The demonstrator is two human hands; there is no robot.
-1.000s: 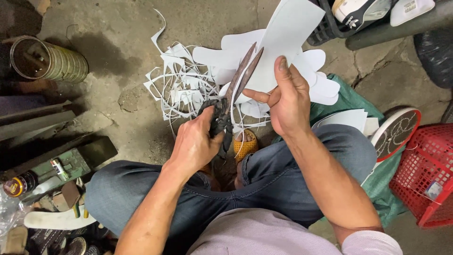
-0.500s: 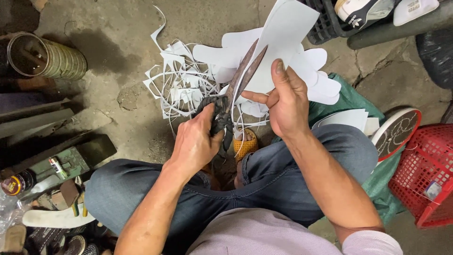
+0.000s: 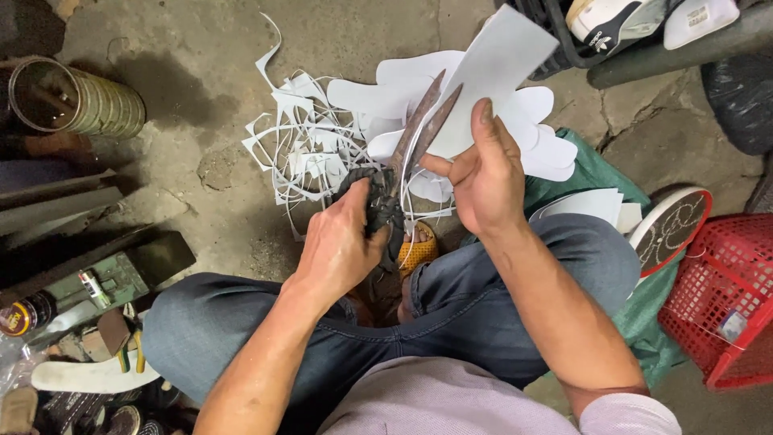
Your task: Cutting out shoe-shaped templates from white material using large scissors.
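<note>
My left hand [image 3: 342, 246] grips the dark wrapped handles of a large pair of rusty scissors [image 3: 419, 129], whose blades point up and away and stand slightly apart. My right hand [image 3: 483, 173] holds a white sheet [image 3: 499, 68] upright, thumb along its edge, with the blades biting into its left side. Beneath lie white cut-out sole shapes [image 3: 539, 145] and a tangle of thin white offcut strips [image 3: 302, 149] on the concrete floor [image 3: 346, 36]. I sit with knees apart in blue jeans.
A tin can [image 3: 76, 97] stands at the upper left. Metal bars, a green metal block [image 3: 121, 278] and small bottles sit at the left. A red plastic basket [image 3: 721, 298] and a shoe sole [image 3: 668, 229] are at the right, on a green cloth [image 3: 600, 173]. Shoes sit at the top right.
The scissor blades have closed further into the white sheet and my right hand has shifted the sheet slightly. My left hand stays on the handles.
</note>
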